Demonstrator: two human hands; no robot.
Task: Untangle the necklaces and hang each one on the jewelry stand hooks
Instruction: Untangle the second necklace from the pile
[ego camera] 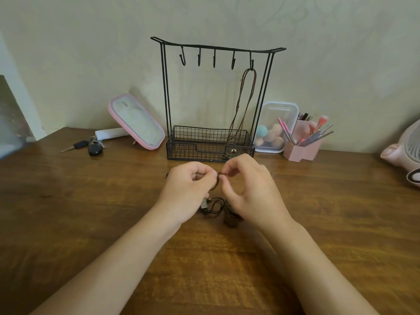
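Note:
A black wire jewelry stand (pixel 216 47) with several hooks and a mesh basket base stands at the back of the wooden table. One brown cord necklace (pixel 244 103) hangs from the rightmost hook, its pendant resting in the basket. In front of the stand, my left hand (pixel 188 189) and my right hand (pixel 247 189) pinch a brown cord necklace (pixel 216 181) between their fingertips. Below the hands a tangle of black cord (pixel 212 206) and a dark pendant (pixel 230 218) lie on the table, partly hidden by my right hand.
A pink-framed mirror (pixel 136 121) leans left of the stand, with car keys (pixel 91 146) beside it. Right of the stand are a clear box of makeup sponges (pixel 272 128), a pink brush holder (pixel 304 144) and a pink fan (pixel 404 153).

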